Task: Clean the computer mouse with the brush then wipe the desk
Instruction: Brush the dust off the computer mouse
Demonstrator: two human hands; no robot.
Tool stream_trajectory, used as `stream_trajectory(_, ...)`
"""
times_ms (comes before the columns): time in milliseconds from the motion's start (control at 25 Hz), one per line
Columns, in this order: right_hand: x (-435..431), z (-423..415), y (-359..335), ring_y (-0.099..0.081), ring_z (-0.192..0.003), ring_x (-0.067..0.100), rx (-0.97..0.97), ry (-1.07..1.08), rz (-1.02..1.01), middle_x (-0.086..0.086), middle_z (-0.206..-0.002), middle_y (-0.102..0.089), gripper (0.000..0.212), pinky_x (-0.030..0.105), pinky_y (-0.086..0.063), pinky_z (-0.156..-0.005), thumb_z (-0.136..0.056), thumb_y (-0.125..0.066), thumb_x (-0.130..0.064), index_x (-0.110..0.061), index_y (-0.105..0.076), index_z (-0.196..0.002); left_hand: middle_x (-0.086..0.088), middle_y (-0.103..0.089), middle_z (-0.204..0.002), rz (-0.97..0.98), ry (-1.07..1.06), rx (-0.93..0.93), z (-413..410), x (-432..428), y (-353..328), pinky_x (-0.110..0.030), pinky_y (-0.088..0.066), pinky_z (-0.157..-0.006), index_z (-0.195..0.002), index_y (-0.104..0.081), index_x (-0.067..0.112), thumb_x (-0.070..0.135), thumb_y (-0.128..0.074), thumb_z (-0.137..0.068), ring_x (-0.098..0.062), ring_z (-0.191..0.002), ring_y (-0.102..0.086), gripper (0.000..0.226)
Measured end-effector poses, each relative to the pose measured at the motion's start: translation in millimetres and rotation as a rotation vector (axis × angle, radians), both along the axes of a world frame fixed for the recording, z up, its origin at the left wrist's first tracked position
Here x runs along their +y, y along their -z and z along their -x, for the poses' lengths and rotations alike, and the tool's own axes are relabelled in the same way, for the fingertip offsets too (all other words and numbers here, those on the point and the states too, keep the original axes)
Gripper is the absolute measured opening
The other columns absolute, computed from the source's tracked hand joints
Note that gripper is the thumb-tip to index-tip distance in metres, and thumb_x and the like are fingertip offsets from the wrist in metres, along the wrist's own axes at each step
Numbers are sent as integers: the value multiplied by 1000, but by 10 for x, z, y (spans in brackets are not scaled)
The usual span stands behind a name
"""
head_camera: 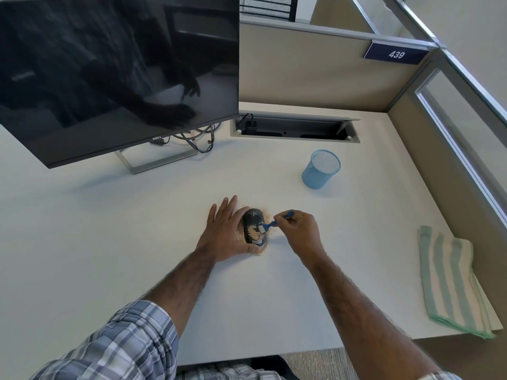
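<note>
Now my left hand (223,231) flat on desk (164,229), fingers straight and close together, bracing left side of mouse (253,219) at desk centre. Tan crumbs (256,235) coat mouse's near half, ring it on desk. Brush (274,222) bristles on mouse top. My right hand (297,233) pinches handle, fingers curled. Brushing looks barely half done. Striped cloth (452,281) folded far right, wiping not yet begun.

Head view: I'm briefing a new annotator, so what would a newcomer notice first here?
At the middle of the desk, the left hand steadies a black mouse dusted with tan crumbs, while the right hand holds a small blue brush against it. A big dark monitor fills the upper left. A striped cloth lies folded at the right edge.
</note>
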State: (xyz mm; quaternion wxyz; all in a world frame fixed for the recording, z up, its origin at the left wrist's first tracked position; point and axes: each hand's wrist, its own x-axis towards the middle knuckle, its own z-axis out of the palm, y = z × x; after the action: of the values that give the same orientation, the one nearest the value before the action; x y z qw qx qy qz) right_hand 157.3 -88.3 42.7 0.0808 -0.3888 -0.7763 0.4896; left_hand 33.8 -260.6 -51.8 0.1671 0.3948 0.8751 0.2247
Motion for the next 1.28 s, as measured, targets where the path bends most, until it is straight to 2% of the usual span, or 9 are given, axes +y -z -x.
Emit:
stream_trajectory(80,12,15,-10,-67,-74,24,3,26,-24,-4,-79,-76,13,38,-55,-67,-90,-66,-14,-16,-79,-85,-2,8,-172,3,3,6,-4,0,0,-47,12,-125,-159,-19,34,94,-59,-61,-20,-157,18,122)
stream_trajectory(320,-32,85,1,-66,-71,23,3,1,-39,-1,-78,-76,13,39,-56,-68,-89,-66,-15,-17,-78,-83,-2,8,-173,0,5,5,-2,1,4,-47,13,-125,-160,-19,34,93,-60,-61,-20,-157,18,122)
stream_trajectory(480,-45,107,-15,-55,-56,7,-1,-29,-27,-3,-74,-74,12,26,-44,-54,-89,-66,-15,-12,-78,-85,-2,8,-172,13,5,9,8,6,15,-48,11,-126,-159,-18,35,93,-60,-61,-20,-157,18,122)
stream_trajectory(640,-23,127,-45,-68,-78,14,8,-26,-115,-2,-83,-76,12,28,-52,-69,-89,-66,-16,-12,-77,-88,-2,8,-172,13,2,19,8,1,33,-48,11,-126,-159,-18,35,93,-61,-62,-19,-157,19,121)
stream_trajectory(840,-11,147,-59,-69,-82,13,-19,-58,-167,-2,-88,-76,14,26,-54,-73,-91,-66,-18,-11,-78,-94,-2,9,-172,5,4,10,-1,3,19,-48,11,-126,-158,-18,36,93,-60,-61,-19,-157,19,121)
stream_trajectory(960,-24,144,-49,-68,-80,13,-22,-109,-122,-1,-89,-76,13,20,-50,-67,-92,-67,-17,-11,-78,-95,-1,9,-172,7,6,8,9,-4,19,-48,12,-126,-159,-17,35,92,-61,-62,-19,-156,20,120)
stream_trajectory(1040,-22,139,-46,-68,-79,17,-45,-88,-155,1,-87,-75,14,27,-52,-69,-92,-66,-17,-11,-77,-94,-1,9,-172,10,9,7,0,1,20,-48,12,-126,-159,-17,36,92,-60,-62,-18,-156,20,120)
stream_trajectory(1160,14,149,-50,-67,-78,13,-13,-52,-135,0,-89,-76,15,24,-52,-70,-92,-64,-17,-10,-78,-95,-2,8,-173,4,1,9,2,-4,15,-48,11,-126,-158,-18,35,93,-60,-61,-19,-157,19,120)
stream_trajectory(1280,50,175,-48,-66,-74,25,-66,-64,-155,8,-86,-75,15,38,-55,-68,-91,-64,-17,-7,-76,-91,-2,8,-172,7,8,9,-7,3,14,-48,10,-126,-158,-19,34,93,-59,-61,-20,-157,18,120)
